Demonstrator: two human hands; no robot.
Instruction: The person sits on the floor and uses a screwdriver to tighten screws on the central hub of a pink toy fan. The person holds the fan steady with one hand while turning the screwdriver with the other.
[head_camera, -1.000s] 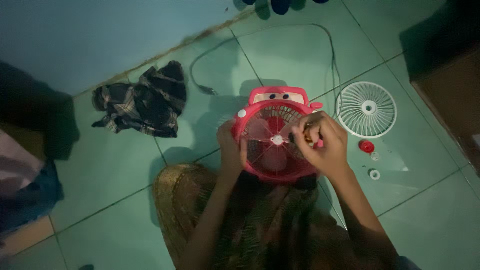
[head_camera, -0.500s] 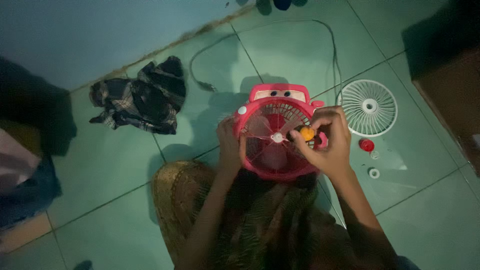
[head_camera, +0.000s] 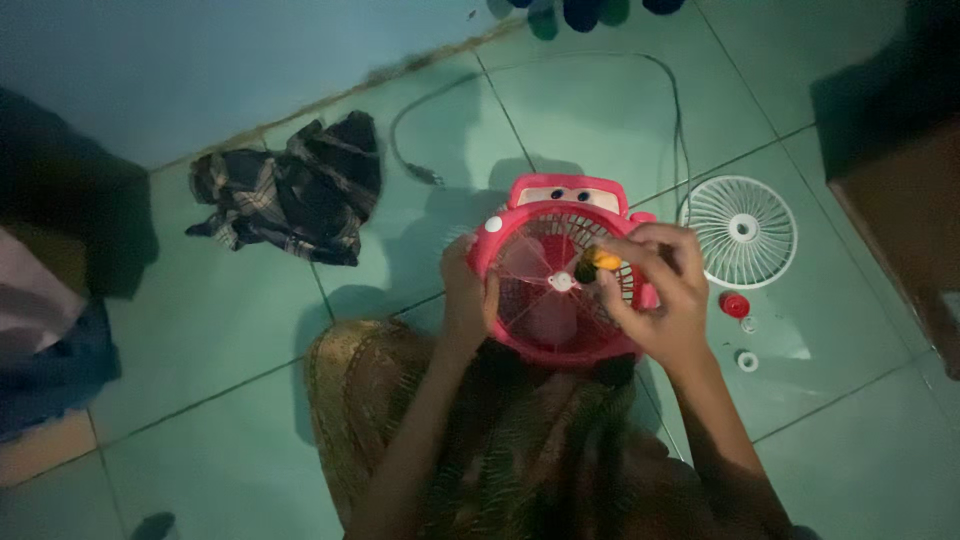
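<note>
**Two hands on a small pink fan, floor level**

The right hand (head_camera: 665, 300) was curled narrow around a short tool with an orange-yellow handle (head_camera: 598, 261), its dark tip pressed in toward the white hub (head_camera: 561, 283) at the centre of the pink fan (head_camera: 556, 275). The left hand (head_camera: 468, 295) was closed on the fan's left rim, thumb over the edge, steadying it. The fan leaned upright against the person's lap, its open front toward the person, pale pink blades showing behind thin wire ribs; a cartoon-eyed panel sat on its top edge.

Just right of the fan a white round grille (head_camera: 741, 230) lay flat on the green tiled floor (head_camera: 250, 330), apart from the fan body. Below the grille, near the right wrist, sat a small red cap (head_camera: 735, 304) and two little white rings (head_camera: 747, 360), all loose on the tile.

A grey power cord (head_camera: 430, 110) looped from behind the fan toward the wall, its plug lying on the floor to the fan's upper left. Farther left, well apart, a crumpled dark plaid cloth (head_camera: 290, 190) lay near the base of the blue wall (head_camera: 200, 70). A brown box (head_camera: 900, 220) stood at the floor's right edge, in deep shadow.
</note>
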